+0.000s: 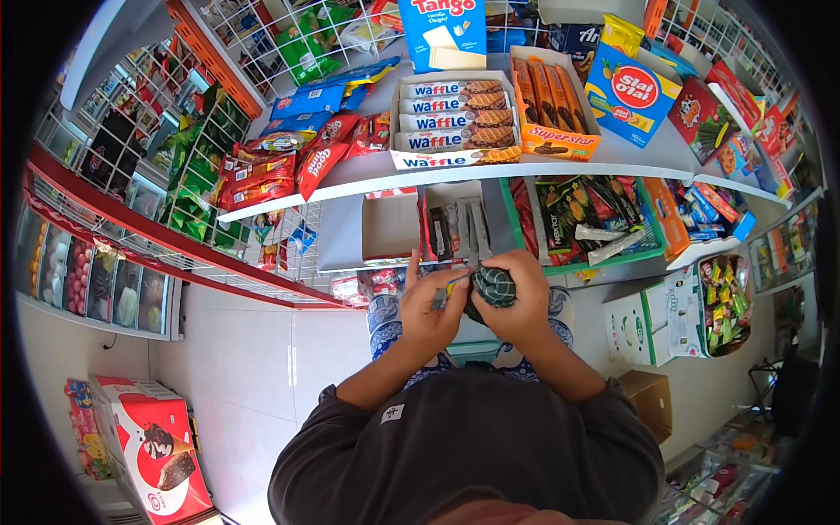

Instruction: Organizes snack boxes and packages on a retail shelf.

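My right hand (522, 298) grips a bunched dark green checked cloth (495, 287) in front of my knees. Close against it, on the left, my left hand (426, 305) pinches a small thin item (451, 289) with a bit of yellow and blue; what it is cannot be made out. One finger of that hand points up. Just beyond both hands, on the lower shelf, stands an open carton of stick sachets (459, 230). To its left is an open carton (392, 226) with its bottom showing. A green plastic basket (574, 268) on the right holds drink sachets.
The upper shelf edge (459, 173) overhangs the lower one, bearing a waffle box (456, 125), an orange wafer box (554, 147) and red biscuit packs (256, 180). Cartons (633, 325) stand on the floor at right. A red-framed wire rack (197, 252) runs along the left.
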A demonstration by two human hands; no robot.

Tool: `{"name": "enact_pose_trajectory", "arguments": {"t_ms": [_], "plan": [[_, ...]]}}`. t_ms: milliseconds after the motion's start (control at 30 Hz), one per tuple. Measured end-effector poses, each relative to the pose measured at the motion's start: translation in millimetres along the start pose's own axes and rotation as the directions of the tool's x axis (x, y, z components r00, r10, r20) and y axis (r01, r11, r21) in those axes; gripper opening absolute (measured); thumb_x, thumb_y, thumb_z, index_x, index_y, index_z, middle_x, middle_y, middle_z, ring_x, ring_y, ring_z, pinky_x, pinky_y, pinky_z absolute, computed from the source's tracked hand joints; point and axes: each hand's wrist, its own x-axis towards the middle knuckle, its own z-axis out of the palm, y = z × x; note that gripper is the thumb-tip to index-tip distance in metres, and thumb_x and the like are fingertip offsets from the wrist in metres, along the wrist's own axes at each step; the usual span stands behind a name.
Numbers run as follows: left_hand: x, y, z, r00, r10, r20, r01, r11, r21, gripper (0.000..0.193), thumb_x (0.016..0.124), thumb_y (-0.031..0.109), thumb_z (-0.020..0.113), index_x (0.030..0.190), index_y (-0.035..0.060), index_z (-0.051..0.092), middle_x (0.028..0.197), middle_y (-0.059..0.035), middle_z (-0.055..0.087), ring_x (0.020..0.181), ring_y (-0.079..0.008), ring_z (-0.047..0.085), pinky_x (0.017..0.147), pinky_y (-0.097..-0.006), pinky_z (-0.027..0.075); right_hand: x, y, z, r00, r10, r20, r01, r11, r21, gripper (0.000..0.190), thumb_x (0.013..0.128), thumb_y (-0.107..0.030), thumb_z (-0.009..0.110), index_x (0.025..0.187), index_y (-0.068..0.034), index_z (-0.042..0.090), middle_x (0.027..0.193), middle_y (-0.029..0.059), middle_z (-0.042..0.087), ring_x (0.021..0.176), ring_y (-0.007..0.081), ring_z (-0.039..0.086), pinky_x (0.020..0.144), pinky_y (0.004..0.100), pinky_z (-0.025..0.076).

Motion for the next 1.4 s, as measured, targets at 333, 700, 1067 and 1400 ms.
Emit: {"name": "enact_pose_trajectory", "arguments": {"t_ms": [333, 700, 1067, 1400], "plan": [[2.0, -5.0, 0.5, 0.985, -0.173, -0.019, 0.171, 0.982, -0.086, 0.006, 0.088, 0.007, 0.064, 0.094, 0.0056, 0.063, 0.085, -0.0064, 0.071, 0.081, -0.0171, 0.068, 0.111, -0.0532, 0.025, 6.1, 2.3, -26.6, 0.99, 0.11, 0.088, -0.118, 0.988, 0.095, 0.033, 0.063, 0.001, 0.074, 0.093, -0.002, 0.062, 0.089, 0.0121, 0.061, 0.081, 0.0264, 0.061, 0.074, 0.0331, 0.049], [-1.2, 5.8, 9.9, 0.995, 0.085, -0.048, -0.091, 0.987, -0.131, 0.015, 0.084, -0.001, 0.064, 0.094, 0.008, 0.059, 0.099, -0.0092, 0.072, 0.099, -0.0203, 0.067, 0.111, -0.0492, 0.021, 5.8, -10.6, -6.7, 0.999, -0.032, 0.025, 0.033, 0.999, -0.037, 0.03, 0.059, -0.002, 0.075, 0.085, -0.002, 0.059, 0.083, 0.0127, 0.059, 0.075, 0.0303, 0.058, 0.067, 0.0362, 0.047], [15.5, 8.6, 6.2, 0.993, -0.068, -0.1, 0.051, 0.986, -0.158, 0.011, 0.086, 0.003, 0.063, 0.096, 0.0053, 0.059, 0.099, -0.0129, 0.071, 0.105, -0.0202, 0.065, 0.112, -0.0501, 0.018, 14.8, -10.4, -20.0, 0.999, 0.021, -0.028, -0.02, 0.999, 0.039, 0.029, 0.06, 0.002, 0.072, 0.087, -0.001, 0.063, 0.082, 0.0121, 0.061, 0.075, 0.0263, 0.061, 0.069, 0.0329, 0.048], [7.0, 13.2, 10.3, 0.995, 0.097, -0.037, -0.097, 0.995, -0.008, 0.013, 0.082, -0.001, 0.066, 0.092, 0.0059, 0.062, 0.097, -0.0077, 0.072, 0.093, -0.0199, 0.068, 0.107, -0.0446, 0.027, 11.6, -10.6, -10.0, 1.0, -0.019, 0.012, 0.019, 1.0, -0.016, 0.026, 0.061, -0.001, 0.074, 0.084, -0.002, 0.06, 0.081, 0.0113, 0.061, 0.074, 0.0288, 0.06, 0.065, 0.0353, 0.047]]}}
